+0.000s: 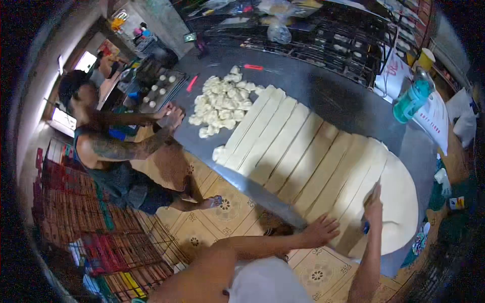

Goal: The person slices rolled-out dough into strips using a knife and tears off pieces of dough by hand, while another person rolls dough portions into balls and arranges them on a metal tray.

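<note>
- The right hand (pixel 373 209) has its fingers closed around a slim dark knife-like tool (pixel 378 189); exactly how each finger sits on the handle is too small to tell.
- The left hand (pixel 321 232) is palm-down at the near edge of the dough, fingers loosely spread and pinching nothing; whether they press on the dough I cannot tell.
- The tool's tip points away from the person, roughly along the last slit, beside the uncut rounded end.
- To cut well, I would draw the blade in one steady line parallel to the neighbouring slit, pressing through to the bench without dragging the soft dough. The left fingers would best steady the near edge lightly, clear of the blade's path.
- The dough sheet (pixel 399 202) lies flat on the bench (pixel 343 96), in front of the person. Its long axis runs along the bench, from the far left down to the rounded end at near right.
- The strips (pixel 290 136) lie crosswise to that, their long axes running from the near edge to the far edge, side by side.
- Beyond the sheet's left end sits a pile of dough pieces (pixel 222 103); a co-worker (pixel 108 141) stands past it.
</note>
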{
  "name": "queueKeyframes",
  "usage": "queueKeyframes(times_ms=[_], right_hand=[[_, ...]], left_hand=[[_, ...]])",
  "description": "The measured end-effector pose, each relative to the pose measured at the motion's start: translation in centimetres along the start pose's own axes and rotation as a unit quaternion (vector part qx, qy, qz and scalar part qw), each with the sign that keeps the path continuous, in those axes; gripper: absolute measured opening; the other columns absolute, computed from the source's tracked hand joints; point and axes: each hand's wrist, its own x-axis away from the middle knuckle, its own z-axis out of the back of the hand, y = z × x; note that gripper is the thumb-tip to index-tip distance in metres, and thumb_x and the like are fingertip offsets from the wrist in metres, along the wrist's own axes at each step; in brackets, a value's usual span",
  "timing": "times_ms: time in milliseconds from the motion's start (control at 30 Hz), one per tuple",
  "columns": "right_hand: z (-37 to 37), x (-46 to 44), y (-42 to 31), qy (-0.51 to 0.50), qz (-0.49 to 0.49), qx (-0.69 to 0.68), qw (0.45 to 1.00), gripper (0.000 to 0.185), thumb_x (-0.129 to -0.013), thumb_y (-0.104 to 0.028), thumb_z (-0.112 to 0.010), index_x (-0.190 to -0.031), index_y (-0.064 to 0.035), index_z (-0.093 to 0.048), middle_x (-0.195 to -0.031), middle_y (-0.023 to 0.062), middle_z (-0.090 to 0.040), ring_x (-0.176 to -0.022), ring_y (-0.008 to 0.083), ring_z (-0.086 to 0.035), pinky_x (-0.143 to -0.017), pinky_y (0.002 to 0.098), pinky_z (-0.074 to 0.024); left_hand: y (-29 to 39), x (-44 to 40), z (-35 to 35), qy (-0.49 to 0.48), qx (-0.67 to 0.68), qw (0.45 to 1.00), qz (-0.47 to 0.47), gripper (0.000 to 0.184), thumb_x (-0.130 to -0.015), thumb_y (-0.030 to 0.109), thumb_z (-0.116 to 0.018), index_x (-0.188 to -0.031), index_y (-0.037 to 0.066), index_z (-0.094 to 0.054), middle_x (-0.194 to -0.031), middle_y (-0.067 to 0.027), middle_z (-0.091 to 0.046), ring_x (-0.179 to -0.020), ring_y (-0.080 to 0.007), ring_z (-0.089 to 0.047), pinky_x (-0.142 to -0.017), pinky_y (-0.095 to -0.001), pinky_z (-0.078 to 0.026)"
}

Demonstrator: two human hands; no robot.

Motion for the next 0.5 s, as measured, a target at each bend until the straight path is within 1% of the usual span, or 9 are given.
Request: queueKeyframes(times_ms=[33, 100, 133, 200, 267, 300, 367, 467, 500], right_hand=[[-0.3, 4.5, -1.4, 0.002, 0.008, 0.006, 1.0, 0.072, -0.1, -0.006, -0.044, -0.167, -0.0111, -0.016, -0.088, 0.0231, -0.069, -0.065, 0.033, -0.061, -0.061, 0.0475, -0.0486], [-1.0, 12.5, -3.3, -0.037, -0.068, -0.013, 0.997, 0.073, -0.1, -0.002, -0.042, -0.167, -0.011, -0.014, -0.088, 0.0233, -0.068, -0.066, 0.03, -0.061, -0.06, 0.0445, -0.0486], [-1.3, 16.7, -5.1, -0.033, -0.08, -0.087, 0.992, 0.075, -0.099, 0.001, -0.043, -0.167, -0.0103, -0.015, -0.089, 0.0249, -0.068, -0.065, 0.0309, -0.06, -0.059, 0.0436, -0.0484], [-0.4, 23.4, -9.0, -0.071, -0.125, -0.103, 0.984, 0.076, -0.098, 0.002, -0.043, -0.167, -0.0084, -0.014, -0.091, 0.0253, -0.069, -0.067, 0.0321, -0.061, -0.062, 0.0445, -0.049], [-0.4, 29.5, -10.1, -0.088, -0.087, -0.03, 0.992, 0.073, -0.099, -0.001, -0.042, -0.166, -0.0059, -0.014, -0.094, 0.0261, -0.07, -0.069, 0.0358, -0.062, -0.063, 0.0471, -0.049], [2.8, 30.8, -14.7, -0.139, -0.145, -0.025, 0.979, 0.075, -0.097, 0.0, -0.044, -0.166, -0.0061, -0.014, -0.101, 0.0286, -0.07, -0.073, 0.0408, -0.064, -0.066, 0.0496, -0.0487], [0.7, 35.1, -11.6, -0.11, -0.115, -0.04, 0.986, 0.078, -0.095, 0.002, -0.046, -0.166, -0.0078, -0.014, -0.098, 0.0293, -0.069, -0.071, 0.0431, -0.063, -0.065, 0.0502, -0.0478], [2.8, 38.2, -13.8, -0.145, -0.137, 0.014, 0.98, 0.074, -0.095, 0.005, -0.044, -0.165, -0.006, -0.021, -0.096, 0.0286, -0.07, -0.067, 0.0417, -0.062, -0.064, 0.0521, -0.0465], [3.0, 39.0, -13.5, -0.125, -0.183, -0.009, 0.975, 0.072, -0.096, 0.004, -0.043, -0.164, -0.006, -0.023, -0.108, 0.0275, -0.069, -0.079, 0.0413, -0.065, -0.071, 0.0504, -0.0493]], left_hand=[[0.4, 0.7, -0.7, 0.024, -0.023, 0.999, 0.009, 0.061, -0.079, 0.032, -0.068, -0.136, 0.014, -0.054, -0.151, -0.0142, -0.046, -0.145, -0.0353, -0.039, -0.119, -0.0571, -0.027], [1.7, -0.6, 2.8, -0.008, 0.02, 0.999, 0.036, 0.054, -0.077, 0.03, -0.07, -0.127, 0.013, -0.059, -0.142, -0.013, -0.05, -0.138, -0.0349, -0.043, -0.116, -0.0575, -0.03], [1.8, -0.3, 2.4, -0.009, 0.021, 0.999, 0.033, 0.054, -0.077, 0.03, -0.07, -0.127, 0.013, -0.059, -0.142, -0.013, -0.05, -0.138, -0.0349, -0.043, -0.116, -0.0575, -0.03], [2.0, -0.1, 0.8, 0.077, 0.017, 0.997, 0.021, 0.04, -0.075, 0.027, -0.07, -0.112, 0.014, -0.064, -0.13, -0.0106, -0.056, -0.13, -0.035, -0.049, -0.113, -0.0576, -0.035], [2.8, -0.7, 0.1, 0.043, 0.023, 0.998, 0.043, 0.036, -0.075, 0.027, -0.07, -0.109, 0.014, -0.064, -0.128, -0.0101, -0.057, -0.128, -0.0346, -0.051, -0.112, -0.0571, -0.035], [2.7, -1.4, -0.2, 0.007, 0.026, 0.997, 0.07, 0.033, -0.075, 0.026, -0.07, -0.106, 0.015, -0.065, -0.126, -0.0096, -0.058, -0.126, -0.0341, -0.052, -0.112, -0.0567, -0.036], [2.6, -1.9, -0.4, -0.072, 0.032, 0.989, 0.127, 0.027, -0.074, 0.025, -0.07, -0.1, 0.016, -0.066, -0.122, -0.0086, -0.06, -0.123, -0.0332, -0.055, -0.111, -0.0557, -0.038], [2.3, -1.1, -1.2, -0.019, 0.064, 0.992, 0.11, 0.023, -0.074, 0.023, -0.069, -0.097, 0.016, -0.066, -0.12, -0.0086, -0.062, -0.123, -0.0327, -0.056, -0.111, -0.0563, -0.037], [2.0, -0.9, -1.2, 0.008, 0.079, 0.991, 0.104, 0.022, -0.074, 0.023, -0.068, -0.095, 0.016, -0.066, -0.118, -0.0086, -0.062, -0.123, -0.0324, -0.056, -0.111, -0.0567, -0.037]])
